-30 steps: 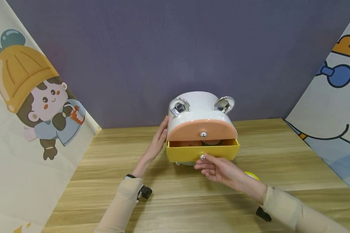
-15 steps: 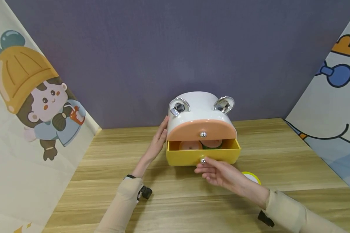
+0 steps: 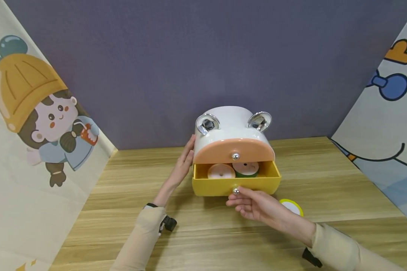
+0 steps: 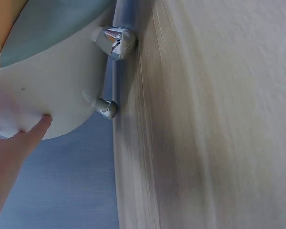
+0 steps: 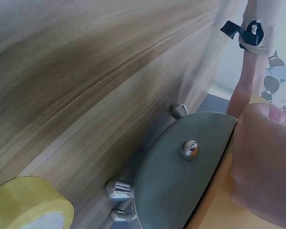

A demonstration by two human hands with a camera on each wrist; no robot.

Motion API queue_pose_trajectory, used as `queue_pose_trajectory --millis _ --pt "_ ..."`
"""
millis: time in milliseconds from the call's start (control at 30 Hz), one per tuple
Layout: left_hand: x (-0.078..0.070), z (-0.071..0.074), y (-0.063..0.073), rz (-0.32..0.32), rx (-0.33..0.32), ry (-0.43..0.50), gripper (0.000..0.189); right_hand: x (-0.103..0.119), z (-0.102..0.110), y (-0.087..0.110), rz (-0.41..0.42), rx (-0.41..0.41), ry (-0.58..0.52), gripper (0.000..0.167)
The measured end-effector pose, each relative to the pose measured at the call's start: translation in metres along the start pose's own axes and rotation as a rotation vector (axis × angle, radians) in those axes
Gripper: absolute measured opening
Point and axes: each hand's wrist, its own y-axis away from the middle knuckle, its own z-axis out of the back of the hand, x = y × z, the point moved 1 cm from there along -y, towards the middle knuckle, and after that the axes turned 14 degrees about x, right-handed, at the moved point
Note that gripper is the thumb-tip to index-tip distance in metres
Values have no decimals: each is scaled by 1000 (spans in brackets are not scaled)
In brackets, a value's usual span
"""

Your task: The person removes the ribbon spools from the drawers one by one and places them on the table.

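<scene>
A small white drawer box (image 3: 228, 122) with silver ears stands on the table. Its yellow drawer (image 3: 210, 187), in the middle, is pulled partway out below the orange top drawer (image 3: 213, 152). My right hand (image 3: 257, 205) pinches the silver knob (image 3: 236, 191) on the yellow drawer's front. Inside that drawer lie a round orange-edged piece (image 3: 220, 171) and a round green-edged piece (image 3: 245, 168), both pale on top. My left hand (image 3: 180, 169) rests with straight fingers against the box's left side; its fingertips touch the white wall in the left wrist view.
A yellow round piece with a white face (image 3: 293, 206) lies on the wooden table (image 3: 122, 210), partly behind my right forearm. The grey-green bottom drawer (image 5: 174, 186) is closed, above short silver feet (image 5: 118, 190). A dark panel (image 3: 203, 56) stands behind the box.
The yellow drawer has slid further out towards me, with my right hand moving along on its knob. More of the two round pieces inside now shows. My left hand has stayed in place.
</scene>
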Motion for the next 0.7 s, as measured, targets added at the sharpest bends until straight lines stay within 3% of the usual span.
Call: queue_pose_trajectory --millis 700 --pt "2 1 1 13 25 11 53 -11 -9 14 1 49 -26 30"
